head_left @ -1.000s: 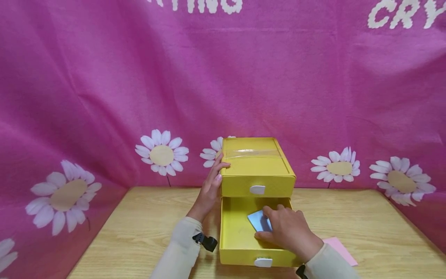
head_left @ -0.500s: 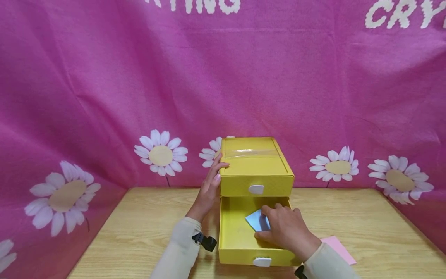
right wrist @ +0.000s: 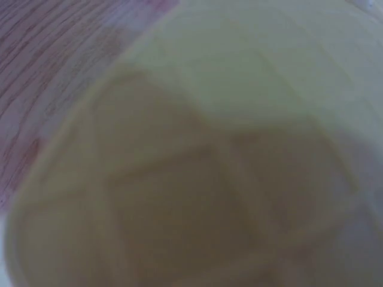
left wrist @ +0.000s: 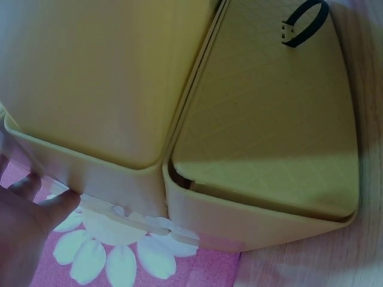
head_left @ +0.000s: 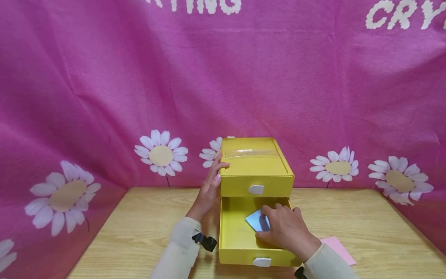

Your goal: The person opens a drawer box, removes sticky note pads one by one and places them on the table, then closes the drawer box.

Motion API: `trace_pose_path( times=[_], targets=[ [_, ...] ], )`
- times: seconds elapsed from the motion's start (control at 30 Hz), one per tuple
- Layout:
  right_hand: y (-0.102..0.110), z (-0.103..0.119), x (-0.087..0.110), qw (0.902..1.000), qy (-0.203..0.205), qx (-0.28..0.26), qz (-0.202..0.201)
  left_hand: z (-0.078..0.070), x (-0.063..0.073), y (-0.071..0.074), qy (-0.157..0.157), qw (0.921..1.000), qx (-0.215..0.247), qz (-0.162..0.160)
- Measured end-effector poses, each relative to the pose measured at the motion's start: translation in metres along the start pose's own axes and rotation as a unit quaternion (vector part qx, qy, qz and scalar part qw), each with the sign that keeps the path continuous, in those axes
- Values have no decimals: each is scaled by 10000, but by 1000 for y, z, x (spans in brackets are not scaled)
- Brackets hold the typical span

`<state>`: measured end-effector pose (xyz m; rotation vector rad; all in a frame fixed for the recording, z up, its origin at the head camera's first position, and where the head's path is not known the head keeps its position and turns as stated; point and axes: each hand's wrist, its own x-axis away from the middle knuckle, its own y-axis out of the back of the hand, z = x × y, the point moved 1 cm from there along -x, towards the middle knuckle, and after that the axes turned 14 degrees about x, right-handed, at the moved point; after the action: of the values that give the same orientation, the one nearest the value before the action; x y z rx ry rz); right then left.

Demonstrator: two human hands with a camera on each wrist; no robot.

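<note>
Head view: the right hand is inside the pulled-out lower drawer, thumb and fingers curled about the blue paper; from here I can't tell how firm that pinch is, or whether the paper lies flat on the drawer floor. One corner of it points leftward, away from the palm. The left hand has its fingers extended along the side of the yellow box, touching it and gripping nothing. To the right of my right hand, by the sleeve, a pink paper lies on the desk. My right wrist view gives only a blurred yellow surface.

I read the step as handling the blue paper within the drawer; pickup or set-down, I can't settle. A lift would call for a firm pinch and clearance over the front wall; a release, for parting the fingers before withdrawing. Either way, I'd want the left hand steadying the box.
</note>
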<state>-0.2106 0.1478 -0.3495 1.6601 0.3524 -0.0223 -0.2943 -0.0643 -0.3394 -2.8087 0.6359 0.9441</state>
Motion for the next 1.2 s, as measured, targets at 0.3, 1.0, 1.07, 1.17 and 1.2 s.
trace_pose_path(
  times=[0.3,1.0,1.07,1.17,1.2],
  targets=[
    [1,-1,0,10000,17,46,-11,-2,-1,-1,-180,9998,-4,8],
    [3,-1,-1,9997,-34,-91,-208,-1,-2,0,-224,9997,40,23],
    [2,-1,0,9996,-36,-118,-251,-1,-2,1,-206,9998,22,42],
    [2,-1,0,9994,-35,-167,-289,-1,-2,0,-194,9998,-2,55],
    [2,-1,0,9994,-38,-193,-298,-2,-1,0,-184,9998,-10,58]
  ],
)
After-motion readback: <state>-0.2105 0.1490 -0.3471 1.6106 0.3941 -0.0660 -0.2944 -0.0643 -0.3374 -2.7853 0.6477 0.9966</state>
